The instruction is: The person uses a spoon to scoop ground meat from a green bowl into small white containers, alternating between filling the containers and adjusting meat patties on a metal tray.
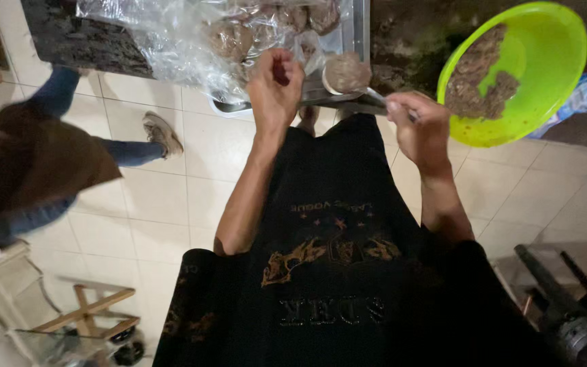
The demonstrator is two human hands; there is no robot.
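A left hand is seen raised over the near edge of a shallow metal tray, its fingers curled together around a small dark reddish object that is pinched near the thumb; what that object is cannot be told. A right hand is held closed around the handle of a thin metal spoon, whose long axis runs from the fist up and to the left, toward the tray. At the far end of the spoon a rounded brown ball of minced mixture is seen, lying at the tray's near right corner, between the two hands and just beside the left one; whether the ball rests in the spoon's bowl or only touches it cannot be made out. The left hand is the nearer of the two to the ball, while the right is joined to it only through the spoon. Further brown balls are covered by a crumpled sheet of clear plastic film spread over the tray. To the right of the right hand, well apart from the ball, a bright green round plastic bowl is set, with a mass of brown minced mixture inside it. On the pale tiled floor at the left, another person's blue-trousered leg and shoe are seen.
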